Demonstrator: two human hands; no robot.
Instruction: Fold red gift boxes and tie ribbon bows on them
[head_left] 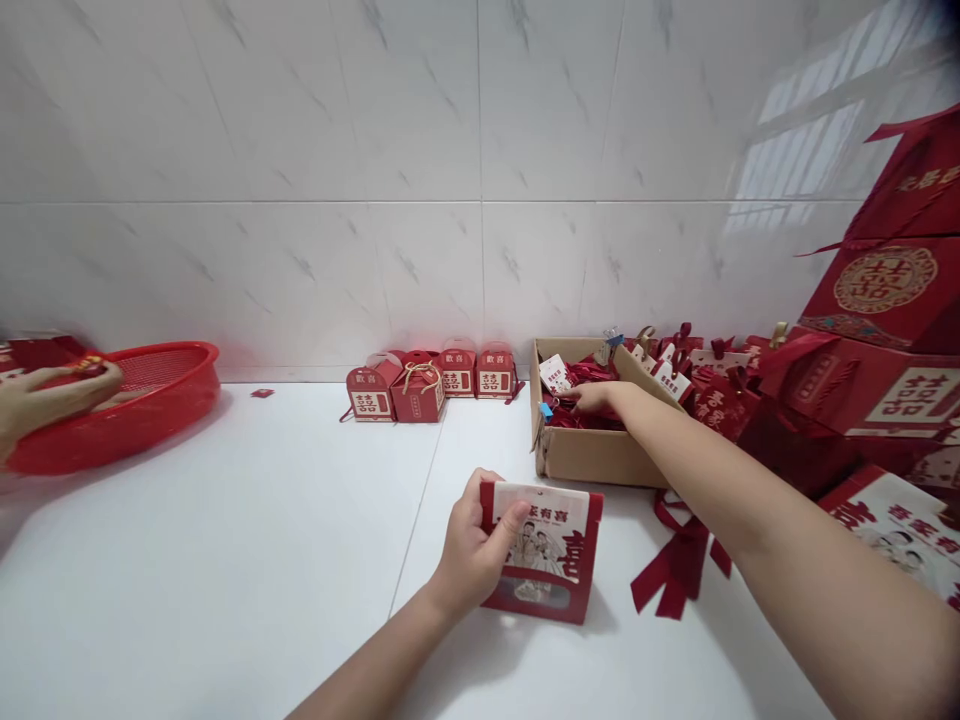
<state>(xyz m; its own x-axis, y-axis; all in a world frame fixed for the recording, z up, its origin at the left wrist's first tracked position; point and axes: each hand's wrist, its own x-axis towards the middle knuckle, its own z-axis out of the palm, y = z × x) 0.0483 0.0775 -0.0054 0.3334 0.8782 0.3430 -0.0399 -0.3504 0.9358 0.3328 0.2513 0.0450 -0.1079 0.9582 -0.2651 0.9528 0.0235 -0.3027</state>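
- White table (pixel 262 580) lay below tiled wall (pixel 300 120).
- Left hand (pixel 474 535) clamped its fingers on near red box (pixel 551 550).
- Right hand (pixel 596 398) dipped into right-side carton (pixel 600 456); finger state wasn't clear.

Bright light, barred glare on the wall (pixel 555 130), soft shadows on the tabletop (pixel 247 560)

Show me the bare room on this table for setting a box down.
The widest free patch of white table lies between the red basket and the left hand. A smaller one separates that hand from the small red boxes. The right is crowded: the right hand is inside the cardboard box, with red ribbon before it and stacked red boxes further right.
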